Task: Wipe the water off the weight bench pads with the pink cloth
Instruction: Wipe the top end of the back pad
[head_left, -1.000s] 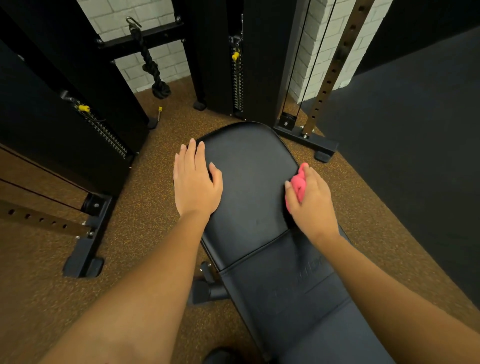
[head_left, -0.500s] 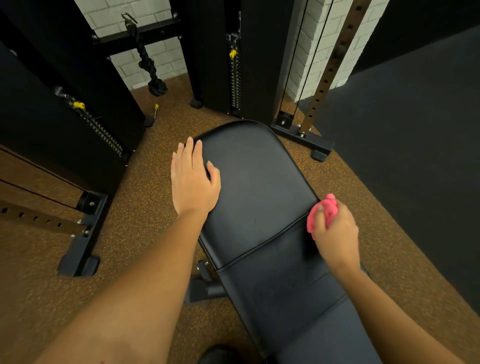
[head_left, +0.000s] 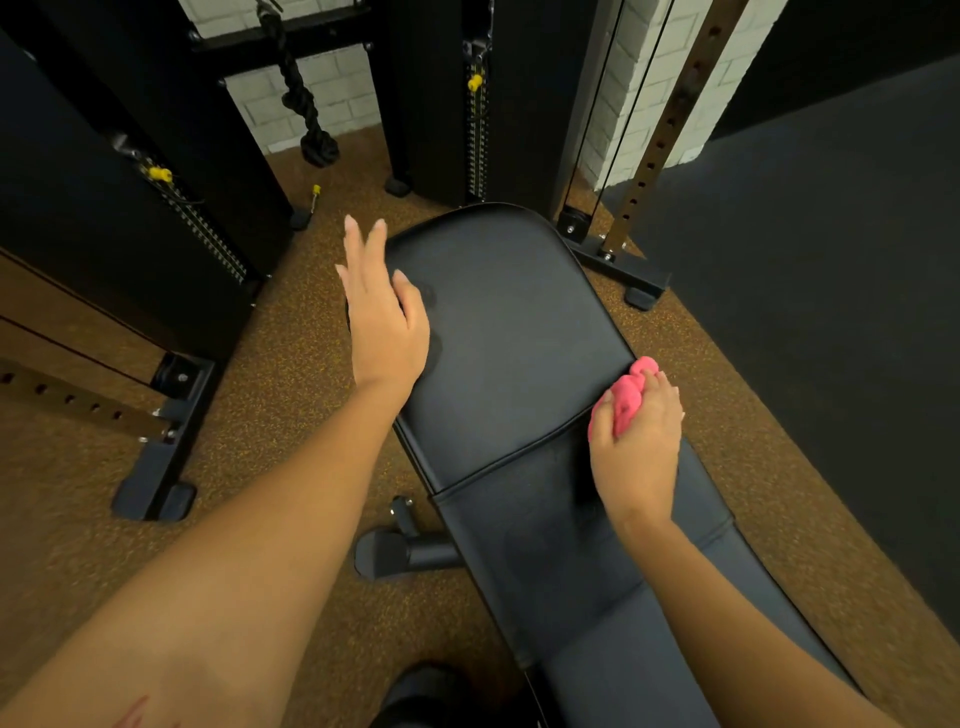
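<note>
Right hand (head_left: 636, 447): fingers curled round the pink cloth (head_left: 626, 397), which is bunched into a wad, thumb on its left side. The cloth sits at the right edge of the weight bench (head_left: 519, 415), at the seam where the far pad (head_left: 509, 312) meets the near pad (head_left: 535, 561).

Left hand (head_left: 382, 317): fingers straight and spread, holding nothing, over the left edge of the far pad. A dark shadow lies on the pad beside it; contact cannot be told.

Surroundings: brown speckled floor (head_left: 291, 364); black cable machine (head_left: 431, 104) beyond the far pad; knotted rope (head_left: 306, 114) hanging from it.
</note>
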